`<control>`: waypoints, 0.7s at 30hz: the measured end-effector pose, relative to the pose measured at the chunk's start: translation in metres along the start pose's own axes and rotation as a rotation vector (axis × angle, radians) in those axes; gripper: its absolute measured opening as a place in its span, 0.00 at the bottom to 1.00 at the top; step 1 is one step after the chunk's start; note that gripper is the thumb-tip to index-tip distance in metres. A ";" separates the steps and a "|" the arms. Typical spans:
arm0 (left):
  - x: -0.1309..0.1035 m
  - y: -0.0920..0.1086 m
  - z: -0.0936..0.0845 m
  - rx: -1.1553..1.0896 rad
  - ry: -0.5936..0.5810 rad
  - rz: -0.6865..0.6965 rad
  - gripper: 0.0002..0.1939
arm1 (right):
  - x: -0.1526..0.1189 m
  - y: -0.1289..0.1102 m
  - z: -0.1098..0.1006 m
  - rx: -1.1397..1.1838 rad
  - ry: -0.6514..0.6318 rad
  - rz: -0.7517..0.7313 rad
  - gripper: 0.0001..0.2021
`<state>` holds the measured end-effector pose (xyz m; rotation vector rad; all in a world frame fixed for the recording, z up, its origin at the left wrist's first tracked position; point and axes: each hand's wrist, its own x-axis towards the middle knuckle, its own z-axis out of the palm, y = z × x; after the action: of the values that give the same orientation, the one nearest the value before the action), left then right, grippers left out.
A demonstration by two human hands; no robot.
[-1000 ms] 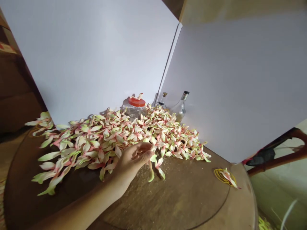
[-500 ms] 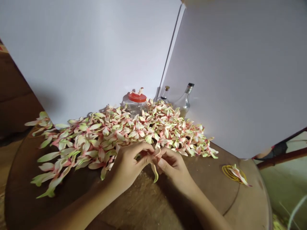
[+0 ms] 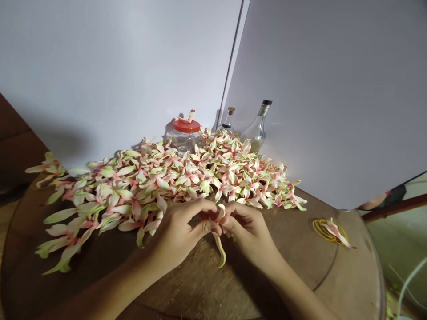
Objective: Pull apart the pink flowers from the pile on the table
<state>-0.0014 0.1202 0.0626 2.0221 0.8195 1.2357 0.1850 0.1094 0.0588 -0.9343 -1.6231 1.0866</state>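
Pinched between the fingertips of both hands is a pale flower (image 3: pixel 219 251), one long greenish-tipped petal hanging down and another curling up. My left hand (image 3: pixel 188 222) closes on it from the left, thumb against fingers. From the right, my right hand (image 3: pixel 246 227) also grips it with thumb and forefinger. The flower's centre is hidden behind the fingers. Just beyond the hands spreads a big heap of pink, white and green flowers (image 3: pixel 133 189) on the brown round table (image 3: pixel 196 289).
A clear jar with a red lid (image 3: pixel 187 126) stands in the heap, a flower on its lid. Behind are a small corked bottle (image 3: pixel 228 121) and a tilted-looking glass bottle (image 3: pixel 258 129). Yellow bands (image 3: pixel 328 231) with a flower lie at right. White panels (image 3: pixel 133 66) close off the back.
Both hands still hold the flower together, its hanging petal now lower and slightly further right. The view has tilted down a little, shifting the heap, jar and bottles upward.
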 end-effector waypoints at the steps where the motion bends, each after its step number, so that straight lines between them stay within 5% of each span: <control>1: 0.000 0.000 0.000 -0.029 -0.008 -0.015 0.08 | 0.000 0.000 -0.001 -0.014 -0.004 -0.005 0.14; 8: -0.001 0.000 0.001 -0.123 0.003 -0.078 0.06 | -0.002 -0.008 -0.002 -0.110 0.019 -0.031 0.11; 14: 0.000 -0.004 0.003 0.037 0.053 -0.079 0.03 | -0.005 -0.011 -0.001 -0.281 0.049 -0.059 0.08; 21: 0.000 -0.006 0.003 -0.111 -0.011 -0.147 0.01 | -0.005 -0.014 -0.001 -0.325 0.001 -0.157 0.06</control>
<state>0.0000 0.1236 0.0565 1.8442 0.8589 1.1602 0.1862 0.1009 0.0713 -0.9942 -1.8731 0.7279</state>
